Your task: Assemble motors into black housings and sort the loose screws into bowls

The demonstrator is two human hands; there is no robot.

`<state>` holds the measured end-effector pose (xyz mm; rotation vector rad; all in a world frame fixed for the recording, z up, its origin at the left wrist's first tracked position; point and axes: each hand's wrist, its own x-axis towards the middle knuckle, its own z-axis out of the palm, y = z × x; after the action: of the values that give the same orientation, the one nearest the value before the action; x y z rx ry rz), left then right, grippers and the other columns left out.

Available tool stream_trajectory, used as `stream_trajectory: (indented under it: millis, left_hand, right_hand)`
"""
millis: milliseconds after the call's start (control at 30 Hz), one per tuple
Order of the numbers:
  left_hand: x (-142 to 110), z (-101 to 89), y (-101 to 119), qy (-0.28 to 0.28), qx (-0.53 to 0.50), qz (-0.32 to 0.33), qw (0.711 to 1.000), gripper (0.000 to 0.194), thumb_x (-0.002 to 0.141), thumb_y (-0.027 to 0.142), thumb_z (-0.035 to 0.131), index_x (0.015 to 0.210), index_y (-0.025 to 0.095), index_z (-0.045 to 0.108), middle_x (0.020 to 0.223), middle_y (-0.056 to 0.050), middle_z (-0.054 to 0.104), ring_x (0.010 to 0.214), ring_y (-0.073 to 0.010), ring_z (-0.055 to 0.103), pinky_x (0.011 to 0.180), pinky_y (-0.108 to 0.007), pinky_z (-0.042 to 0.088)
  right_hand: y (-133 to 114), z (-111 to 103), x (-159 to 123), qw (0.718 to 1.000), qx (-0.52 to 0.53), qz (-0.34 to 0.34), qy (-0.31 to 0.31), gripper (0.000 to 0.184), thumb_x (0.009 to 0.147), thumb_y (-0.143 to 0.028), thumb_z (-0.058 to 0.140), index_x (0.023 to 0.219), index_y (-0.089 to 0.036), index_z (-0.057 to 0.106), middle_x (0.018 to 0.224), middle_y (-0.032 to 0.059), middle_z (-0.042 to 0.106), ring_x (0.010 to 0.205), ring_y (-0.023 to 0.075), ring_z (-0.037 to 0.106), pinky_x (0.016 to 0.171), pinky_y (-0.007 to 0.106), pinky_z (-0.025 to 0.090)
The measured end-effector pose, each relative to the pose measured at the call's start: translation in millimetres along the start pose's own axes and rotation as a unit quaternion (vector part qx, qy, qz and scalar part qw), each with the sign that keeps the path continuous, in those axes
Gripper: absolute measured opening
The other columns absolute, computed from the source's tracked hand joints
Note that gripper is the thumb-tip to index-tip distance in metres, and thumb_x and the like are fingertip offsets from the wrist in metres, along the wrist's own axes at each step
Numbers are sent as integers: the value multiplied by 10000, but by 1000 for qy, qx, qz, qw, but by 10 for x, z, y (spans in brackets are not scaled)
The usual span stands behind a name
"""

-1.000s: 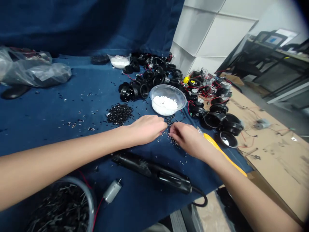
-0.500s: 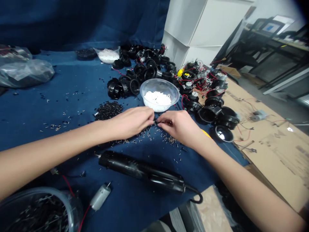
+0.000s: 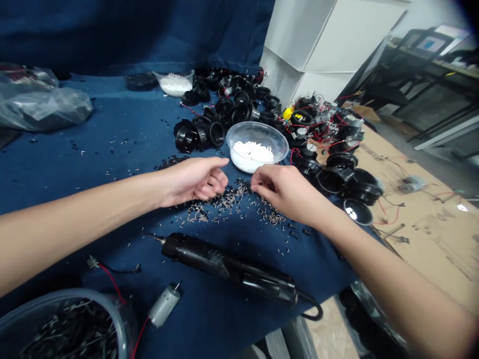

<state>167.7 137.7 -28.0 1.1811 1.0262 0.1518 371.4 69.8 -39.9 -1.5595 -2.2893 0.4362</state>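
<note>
My left hand (image 3: 202, 182) is turned with its palm side up, thumb stretched out and fingers curled in. Whatever those fingers may hold is hidden. Across from it, my right hand (image 3: 279, 192) has thumb and forefinger pinched together at the edge of a pile of small screws (image 3: 232, 198); I cannot make out anything between the fingertips. Just behind both hands stands a clear plastic bowl (image 3: 282, 144) with small white pieces (image 3: 252, 152) in it. In front of the pile lies a black electric screwdriver (image 3: 228, 269), its bit pointing left.
Black round housings (image 3: 202, 133) crowd the back, and wired motor parts (image 3: 318, 122) are heaped at the right. At front left are a small silver motor (image 3: 164, 305) and a bowl rim (image 3: 119, 319) around dark parts. A plastic bag (image 3: 45, 107) lies at far left.
My left hand has drawn back leftward from the right one and rolled palm up, its thumb lifting away. My right hand stays pinched by the screws. The view has shifted slightly.
</note>
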Motion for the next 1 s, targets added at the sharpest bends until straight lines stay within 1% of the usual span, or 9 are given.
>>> stream_trajectory:
  millis: [133, 300, 367, 500, 567, 700, 767, 867, 1000]
  left_hand:
    - [48, 113, -28, -69, 31, -1, 997, 546, 941, 556, 377, 613, 150, 537, 579, -21, 431, 462, -92, 256, 447, -278, 176]
    - [76, 161, -56, -74, 34, -10, 997, 483, 926, 503, 460, 626, 137, 556, 582, -5, 425, 462, -81, 267, 446, -263, 181]
    - [67, 166, -61, -76, 36, -3, 996, 432, 917, 455, 495, 632, 137, 556, 570, 6, 415, 466, -83, 286, 445, -255, 194]
    - [47, 187, -79, -62, 7, -10, 998, 432, 931, 449, 476, 656, 126, 556, 587, -5, 464, 482, -81, 342, 441, -228, 234]
    - [47, 215, -96, -67, -13, -32, 997, 510, 944, 520, 414, 686, 111, 576, 617, -32, 511, 499, -85, 394, 438, -209, 280]
    - [90, 310, -93, -155, -107, -72, 979, 666, 935, 638, 259, 693, 105, 576, 618, -61, 536, 499, -86, 447, 403, -159, 321]
    - [127, 355, -56, -198, -145, -58, 968, 577, 961, 535, 269, 658, 123, 537, 604, -62, 533, 464, -74, 424, 368, -136, 295]
    - [117, 364, 20, -200, -149, -48, 967, 395, 946, 312, 351, 611, 146, 478, 525, -19, 447, 380, -47, 285, 309, -110, 191]
    - [-255, 175, 36, -158, -116, -24, 980, 435, 933, 327, 435, 535, 191, 323, 477, 57, 212, 361, -43, 138, 287, -118, 140]
  right_hand:
    - [-94, -75, -27, 998, 39, 39, -11, 64, 864, -138, 546, 830, -157, 597, 682, -9, 590, 576, 99, 452, 582, 234, 339]
    - [-9, 17, -52, 973, 179, 121, -82, 64, 840, -141, 536, 869, -160, 590, 684, -12, 584, 586, 101, 469, 523, 214, 353]
    - [28, 62, -61, 936, 290, 168, -108, 48, 832, -130, 529, 830, -151, 573, 706, 4, 597, 570, 90, 475, 503, 201, 370]
    - [19, 77, -78, 805, 508, 280, -125, 62, 843, -160, 559, 784, -141, 563, 718, 27, 631, 525, 58, 500, 483, 156, 418]
    - [-34, 45, -69, 781, 543, 292, -99, 51, 825, -159, 599, 782, -135, 590, 713, 26, 641, 534, 53, 537, 513, 143, 463]
    - [-236, -66, 18, 839, 495, 209, -84, 69, 827, -135, 589, 771, -124, 627, 683, 29, 653, 599, 97, 623, 598, 200, 539]
    - [-360, -152, 73, 893, 418, 135, -100, 119, 852, -140, 558, 778, -129, 650, 694, 29, 669, 614, 117, 630, 604, 232, 538]
    - [-501, -316, 95, 952, 283, 36, -106, 199, 889, -185, 551, 771, -144, 706, 716, 17, 685, 627, 121, 614, 586, 237, 496]
    - [-444, -417, -33, 982, 187, -7, 40, 169, 903, -230, 587, 861, -168, 739, 788, 9, 714, 681, 131, 634, 607, 240, 483]
